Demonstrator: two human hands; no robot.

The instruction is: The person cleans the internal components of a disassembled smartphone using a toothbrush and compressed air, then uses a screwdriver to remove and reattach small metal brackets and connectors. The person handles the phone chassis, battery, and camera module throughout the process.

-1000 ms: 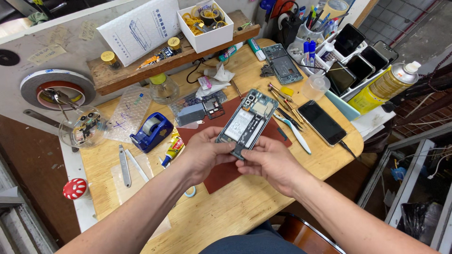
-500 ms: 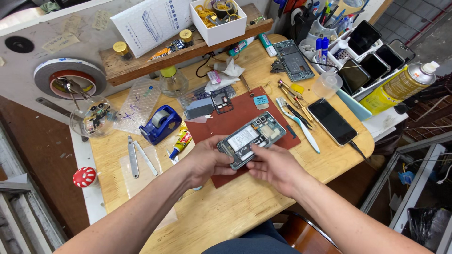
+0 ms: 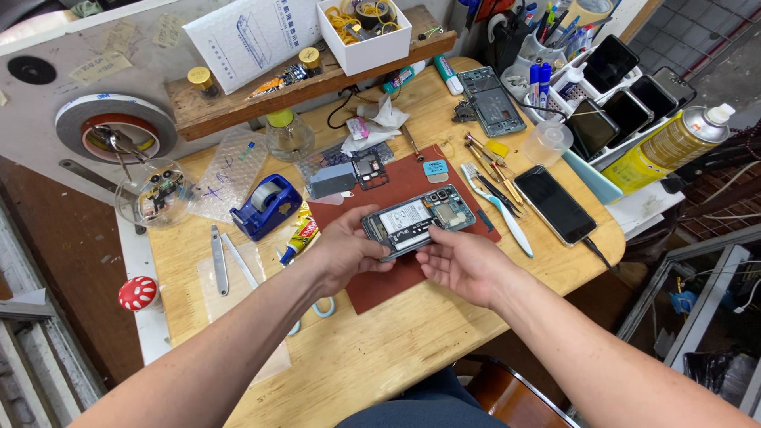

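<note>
An opened smartphone (image 3: pixel 418 220) with its back cover off, showing battery and circuit boards, lies nearly flat just above a dark red work mat (image 3: pixel 412 178). My left hand (image 3: pixel 342 250) grips its left end with thumb on top. My right hand (image 3: pixel 460 261) holds the lower right edge from beneath. A removed grey cover plate and small black frame (image 3: pixel 349 176) lie on the mat behind the phone.
A black phone (image 3: pixel 555 204) lies at the right with tweezers and a white-blue tool (image 3: pixel 495 208) beside it. A blue tape dispenser (image 3: pixel 265 206), glue tube (image 3: pixel 300 236), metal tools (image 3: pixel 219 259), a phone frame (image 3: pixel 491 99), a yellow spray can (image 3: pixel 670 147) and racked phones (image 3: pixel 610 95) surround the wooden table.
The phone has been tipped from upright and diagonal to lying almost level, lower over the mat. Both hands have kept hold of it and moved down with it.
</note>
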